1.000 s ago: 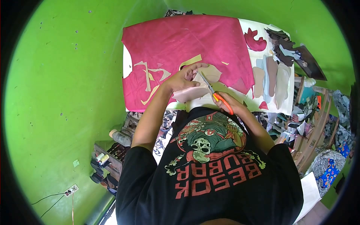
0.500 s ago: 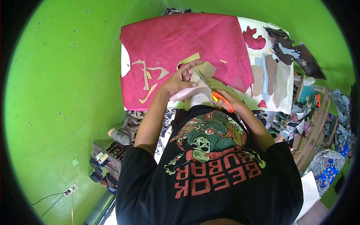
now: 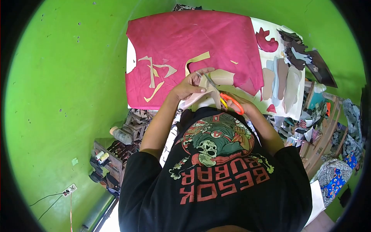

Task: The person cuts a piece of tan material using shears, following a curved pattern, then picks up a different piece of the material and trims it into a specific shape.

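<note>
My left hand (image 3: 190, 87) pinches a pale pinkish-beige sheet of material (image 3: 210, 92) between thumb and fingers, near the front edge of the table. My right hand (image 3: 244, 103) is closed around scissors (image 3: 235, 104) with orange and yellow handles. Their blades point up and left across the sheet, close to my left fingers. A flap of the sheet sticks out to the right beyond the blades. Under both hands lies a large crimson sheet (image 3: 201, 34). Behind my left hand rests a curved yellowish offcut (image 3: 199, 57).
Thin offcuts (image 3: 150, 71) lie on the crimson sheet at left. On the white tabletop (image 3: 266, 23), sole-shaped pieces (image 3: 282, 79) and a dark tray (image 3: 322, 69) sit at right. Scraps crowd a wooden rack (image 3: 322, 135). A green wall (image 3: 58, 96) stands at left.
The beige flap beyond the blades reaches farther right and looks straighter. My hands and the scissors have shifted only slightly. The whole view has moved a little.
</note>
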Motion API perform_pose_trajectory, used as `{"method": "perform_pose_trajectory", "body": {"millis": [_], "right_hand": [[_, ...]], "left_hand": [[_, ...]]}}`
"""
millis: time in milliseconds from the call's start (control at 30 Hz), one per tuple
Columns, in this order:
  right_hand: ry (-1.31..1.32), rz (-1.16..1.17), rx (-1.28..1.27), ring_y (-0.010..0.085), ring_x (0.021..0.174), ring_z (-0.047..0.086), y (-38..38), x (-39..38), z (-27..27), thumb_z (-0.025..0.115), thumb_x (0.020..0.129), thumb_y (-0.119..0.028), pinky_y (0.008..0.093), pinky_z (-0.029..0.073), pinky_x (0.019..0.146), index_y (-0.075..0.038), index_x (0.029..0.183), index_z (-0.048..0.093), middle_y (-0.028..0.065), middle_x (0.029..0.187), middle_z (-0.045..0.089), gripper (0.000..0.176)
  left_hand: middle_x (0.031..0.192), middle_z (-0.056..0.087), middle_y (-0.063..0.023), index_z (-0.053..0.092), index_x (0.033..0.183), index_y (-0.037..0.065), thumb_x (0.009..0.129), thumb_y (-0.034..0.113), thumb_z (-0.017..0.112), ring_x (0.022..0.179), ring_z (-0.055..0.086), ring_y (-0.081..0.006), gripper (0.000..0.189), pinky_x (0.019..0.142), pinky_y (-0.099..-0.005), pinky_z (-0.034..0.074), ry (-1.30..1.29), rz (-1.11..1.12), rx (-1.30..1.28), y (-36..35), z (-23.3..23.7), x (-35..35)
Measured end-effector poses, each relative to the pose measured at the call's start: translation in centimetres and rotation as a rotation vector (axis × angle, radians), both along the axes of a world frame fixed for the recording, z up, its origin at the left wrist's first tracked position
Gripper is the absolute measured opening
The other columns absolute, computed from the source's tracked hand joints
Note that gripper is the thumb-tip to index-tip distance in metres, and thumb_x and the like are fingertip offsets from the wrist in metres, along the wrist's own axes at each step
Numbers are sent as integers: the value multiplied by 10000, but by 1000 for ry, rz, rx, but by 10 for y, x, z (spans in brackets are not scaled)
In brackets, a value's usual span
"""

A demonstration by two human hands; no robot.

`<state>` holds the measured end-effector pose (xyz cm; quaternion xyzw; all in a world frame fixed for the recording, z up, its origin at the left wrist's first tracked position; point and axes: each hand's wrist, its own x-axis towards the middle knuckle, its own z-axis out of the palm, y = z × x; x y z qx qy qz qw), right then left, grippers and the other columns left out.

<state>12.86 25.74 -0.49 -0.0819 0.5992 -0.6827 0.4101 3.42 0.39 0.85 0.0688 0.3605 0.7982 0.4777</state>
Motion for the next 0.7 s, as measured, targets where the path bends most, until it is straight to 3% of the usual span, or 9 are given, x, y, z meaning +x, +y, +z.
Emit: {"method": "perform_pose_trajectory", "body": {"millis": [100, 167, 200, 267, 300, 367, 467, 567, 700], "right_hand": [[-206, -130, 5, 106, 708, 528, 5, 1, 1, 543, 883, -750, 269, 426, 613, -76, 1020, 575, 6, 861, 556, 688], [-53, 46, 57, 115, 684, 520, 10, -4, 7, 571, 909, -643, 272, 425, 605, -69, 1052, 574, 21, 844, 553, 591], [-54, 45, 57, 115, 684, 520, 11, -3, -3, 571, 909, -643, 272, 425, 605, -69, 1052, 574, 21, 844, 553, 591], [140, 17, -35, 127, 654, 521, 11, 0, -28, 611, 882, -468, 274, 425, 583, -59, 1023, 583, 34, 804, 550, 434], [140, 12, -35, 127, 654, 521, 9, 1, -22, 611, 882, -468, 274, 425, 583, -59, 1023, 583, 34, 804, 550, 434], [227, -99, 246, 136, 742, 585, 3, 3, -9, 582, 819, -633, 283, 481, 670, -46, 1028, 596, 30, 826, 603, 623], [-39, 54, 96, 135, 800, 589, 11, -4, -7, 558, 873, -609, 269, 483, 690, -50, 1070, 604, 33, 897, 617, 595], [-47, 118, 100, 159, 765, 572, 11, -4, -3, 539, 924, -520, 322, 479, 678, -41, 1113, 575, 53, 839, 576, 516], [6, 43, 18, 180, 783, 581, 11, 14, -43, 557, 939, -579, 327, 491, 700, -35, 1141, 565, 51, 871, 575, 580]], "left_hand": [[1326, 628, -103, 309, 1540, 1, 726, 8, 832, 1200, 629, -185, 968, 1073, -313, 450, 1, 26, 36, 1, 0, 1], [1309, 636, -100, 318, 1535, -4, 733, 9, 824, 1192, 630, -179, 948, 1063, -310, 455, -4, 11, 30, 2, 4, 0], [1309, 636, -100, 318, 1535, -4, 733, 9, 824, 1192, 630, -179, 948, 1063, -310, 455, -4, 10, 30, 3, 4, 0], [1306, 636, -92, 333, 1527, -10, 728, 8, 822, 1183, 633, -177, 937, 1068, -309, 451, 41, -47, 3, 5, 4, -3], [1306, 636, -92, 333, 1527, -10, 728, 8, 822, 1183, 633, -177, 937, 1068, -309, 451, 41, -52, 4, 6, 3, -2], [1304, 636, -91, 345, 1520, -14, 718, 8, 823, 1179, 633, -172, 934, 1074, -307, 442, 10, -99, -9, 7, 0, -2], [1309, 635, -83, 360, 1513, -13, 702, 18, 838, 1172, 634, -166, 941, 1075, -307, 439, 22, -93, -2, 1, -2, -1], [1313, 635, -74, 385, 1503, -5, 686, 24, 852, 1182, 627, -160, 942, 1080, -308, 431, 18, -83, -22, -2, -6, 4], [1331, 625, -69, 410, 1494, 10, 673, 30, 865, 1202, 613, -158, 940, 1091, -306, 418, 29, -140, -104, -2, -8, 6]]}}
